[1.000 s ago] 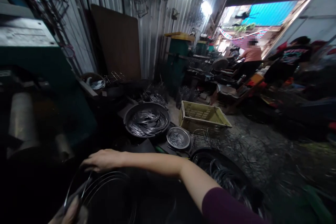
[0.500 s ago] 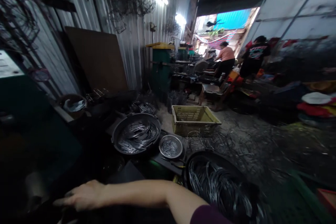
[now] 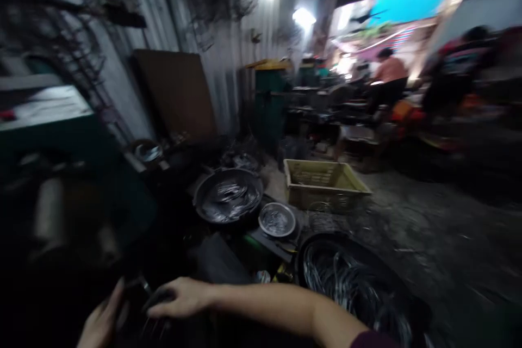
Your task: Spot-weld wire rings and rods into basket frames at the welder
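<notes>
My right hand [image 3: 179, 296] reaches across from the lower right, its fingers curled over a dark thing I cannot make out. My left hand [image 3: 100, 321] rises from the bottom edge just left of it, close to a thin glinting piece of wire [image 3: 141, 284]; blur hides its grip. Both hands sit in deep shadow. Behind them stand a dark pan of wire rings [image 3: 228, 198], a small metal bowl [image 3: 277, 220] and a black tub of wire loops [image 3: 350, 283].
A green machine [image 3: 61, 136] fills the left. A yellow crate [image 3: 326, 182] sits on the littered floor. A brown board [image 3: 175, 92] leans on the corrugated wall. Two people [image 3: 389, 73] work at benches near the bright doorway.
The view swung and blurred. My right hand drew back toward the middle, and my left hand came back into view beside it.
</notes>
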`<action>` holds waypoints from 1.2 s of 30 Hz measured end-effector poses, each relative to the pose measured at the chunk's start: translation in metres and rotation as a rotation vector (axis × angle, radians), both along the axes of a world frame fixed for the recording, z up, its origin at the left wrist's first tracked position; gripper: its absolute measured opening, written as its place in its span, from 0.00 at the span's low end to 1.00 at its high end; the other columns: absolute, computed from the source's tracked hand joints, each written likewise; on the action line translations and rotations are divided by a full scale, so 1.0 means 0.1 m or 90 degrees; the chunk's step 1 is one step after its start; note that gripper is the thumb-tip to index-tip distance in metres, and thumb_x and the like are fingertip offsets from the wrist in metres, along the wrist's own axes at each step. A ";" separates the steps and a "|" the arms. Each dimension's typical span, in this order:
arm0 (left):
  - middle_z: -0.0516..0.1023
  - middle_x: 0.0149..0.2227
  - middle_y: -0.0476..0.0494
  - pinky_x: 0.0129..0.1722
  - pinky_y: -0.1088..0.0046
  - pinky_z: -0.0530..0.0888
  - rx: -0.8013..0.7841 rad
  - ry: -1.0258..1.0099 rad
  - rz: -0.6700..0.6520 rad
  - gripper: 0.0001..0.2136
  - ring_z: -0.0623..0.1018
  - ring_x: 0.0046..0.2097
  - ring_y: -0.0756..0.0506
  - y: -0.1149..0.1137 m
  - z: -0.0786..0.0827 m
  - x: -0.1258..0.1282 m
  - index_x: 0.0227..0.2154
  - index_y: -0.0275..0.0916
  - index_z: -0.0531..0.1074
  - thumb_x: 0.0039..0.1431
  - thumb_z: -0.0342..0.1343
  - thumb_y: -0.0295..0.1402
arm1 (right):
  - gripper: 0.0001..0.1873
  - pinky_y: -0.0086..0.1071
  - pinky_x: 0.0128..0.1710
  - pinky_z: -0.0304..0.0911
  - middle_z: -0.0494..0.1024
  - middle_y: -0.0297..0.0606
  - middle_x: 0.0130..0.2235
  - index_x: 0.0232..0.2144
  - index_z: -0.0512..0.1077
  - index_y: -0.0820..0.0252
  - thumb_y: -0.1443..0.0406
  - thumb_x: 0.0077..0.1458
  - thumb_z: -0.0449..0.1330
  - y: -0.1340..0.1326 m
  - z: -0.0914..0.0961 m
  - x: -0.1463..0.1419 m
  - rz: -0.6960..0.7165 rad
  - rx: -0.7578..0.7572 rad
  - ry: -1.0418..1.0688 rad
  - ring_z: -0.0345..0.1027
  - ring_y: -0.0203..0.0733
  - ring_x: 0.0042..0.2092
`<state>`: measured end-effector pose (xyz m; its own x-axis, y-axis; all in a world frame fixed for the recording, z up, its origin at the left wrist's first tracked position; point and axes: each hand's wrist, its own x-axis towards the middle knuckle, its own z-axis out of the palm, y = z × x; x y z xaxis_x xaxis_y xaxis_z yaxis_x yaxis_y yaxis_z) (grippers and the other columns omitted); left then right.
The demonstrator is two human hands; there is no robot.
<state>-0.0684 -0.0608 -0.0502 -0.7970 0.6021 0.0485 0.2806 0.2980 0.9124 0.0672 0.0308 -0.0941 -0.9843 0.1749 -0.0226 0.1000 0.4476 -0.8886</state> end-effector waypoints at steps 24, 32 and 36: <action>0.66 0.49 0.31 0.51 0.55 0.60 -0.304 0.458 -0.283 0.39 0.68 0.48 0.34 -1.22 -1.57 0.47 0.60 0.32 0.51 0.47 0.57 0.44 | 0.16 0.24 0.18 0.55 0.72 0.32 0.25 0.27 0.69 0.62 0.55 0.44 0.64 -0.37 -0.38 -0.23 -0.118 -0.332 -0.040 0.58 0.28 0.18; 0.68 0.39 0.37 0.43 0.60 0.66 -0.017 0.604 -0.063 0.26 0.70 0.41 0.39 -0.87 -1.13 -0.05 0.50 0.35 0.62 0.49 0.52 0.43 | 0.20 0.22 0.14 0.46 0.70 0.30 0.23 0.29 0.66 0.60 0.54 0.39 0.66 -0.03 -0.01 -0.85 -0.186 -0.394 -0.037 0.54 0.26 0.18; 0.67 0.35 0.40 0.40 0.61 0.66 0.002 0.603 0.004 0.25 0.69 0.38 0.40 -0.65 -0.83 -0.32 0.47 0.36 0.64 0.45 0.55 0.39 | 0.19 0.22 0.15 0.47 0.69 0.29 0.22 0.27 0.66 0.61 0.55 0.39 0.66 0.13 0.30 -1.29 -0.167 -0.357 0.018 0.54 0.26 0.19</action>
<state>-0.1005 -0.1260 -0.1328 -0.4286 0.5961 0.6789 0.9033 0.3003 0.3065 -0.0620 0.0434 -0.0641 -0.9116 0.3804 -0.1559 0.1163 -0.1250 -0.9853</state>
